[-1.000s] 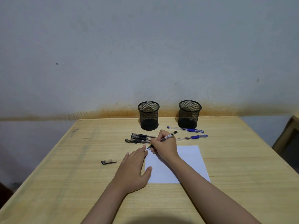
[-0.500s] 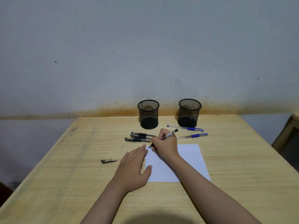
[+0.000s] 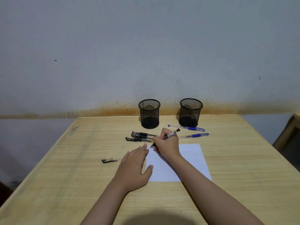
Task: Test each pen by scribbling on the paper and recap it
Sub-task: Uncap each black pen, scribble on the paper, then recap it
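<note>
step: scribble test — the right hand (image 3: 167, 144) has the uncapped black pen (image 3: 165, 137) tipped down at the paper's (image 3: 191, 157) far-left corner, so the stroke looks to be under way.
right hand: fingers curled round the lower barrel in a writing pinch; tip at or just on the sheet, where a faint mark may show, too small to be sure.
left hand: the left hand (image 3: 134, 168) lies flat, fingers straight and close together, thumb spread onto the paper's left edge, pinning it.
how to do it well: keep that edge pinned, keep the strokes short and on the sheet — the tip sits close to the corner and could run onto the table (image 3: 65, 168).
cap: the loose cap (image 3: 109, 160) lies on the wood left of the left hand, well apart from the pen; it must be fetched for the recap.
waiting pens: three black pens (image 3: 141, 136) bunched beyond the left hand, two blue pens (image 3: 191, 131) beyond the paper.
holders: two mesh cups (image 3: 149, 113) stand by the wall.
</note>
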A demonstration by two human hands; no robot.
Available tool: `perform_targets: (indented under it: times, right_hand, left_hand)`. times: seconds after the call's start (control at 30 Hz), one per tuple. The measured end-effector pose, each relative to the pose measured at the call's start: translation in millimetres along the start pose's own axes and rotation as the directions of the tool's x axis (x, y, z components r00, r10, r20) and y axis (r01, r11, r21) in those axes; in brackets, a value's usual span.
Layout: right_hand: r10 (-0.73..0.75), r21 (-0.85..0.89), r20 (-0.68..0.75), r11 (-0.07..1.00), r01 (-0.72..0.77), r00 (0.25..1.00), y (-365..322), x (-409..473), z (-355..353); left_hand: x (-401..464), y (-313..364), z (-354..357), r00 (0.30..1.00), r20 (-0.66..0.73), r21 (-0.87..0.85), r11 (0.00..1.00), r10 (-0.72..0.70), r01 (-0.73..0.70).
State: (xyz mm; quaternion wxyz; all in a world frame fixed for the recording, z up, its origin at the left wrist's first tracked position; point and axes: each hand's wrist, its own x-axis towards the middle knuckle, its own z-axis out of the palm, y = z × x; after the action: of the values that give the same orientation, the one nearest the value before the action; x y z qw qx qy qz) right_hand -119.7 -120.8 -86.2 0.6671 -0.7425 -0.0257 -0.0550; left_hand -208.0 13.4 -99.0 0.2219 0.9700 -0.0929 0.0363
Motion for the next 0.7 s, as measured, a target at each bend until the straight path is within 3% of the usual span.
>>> perform_targets:
  times: [0.43, 0.57, 0.7]
  right_hand:
    - [0.018, -0.008, -0.059, 1.0, -0.019, 0.998, 4, 4, -1]
    - [0.122, 0.221, -0.135, 0.971, -0.09, 0.983, 6, 8, -5]
    - [0.202, 0.382, -0.086, 0.911, -0.155, 0.976, 7, 12, -7]
  left_hand:
    - [0, 0, 0, 1.0, -0.003, 0.012, 1.0, 0.004, -0.004]
    - [0, 0, 0, 1.0, -0.003, 0.017, 1.0, 0.002, -0.002]
    - [0, 1, 1, 1.0, -0.021, 0.017, 1.0, 0.014, -0.014]
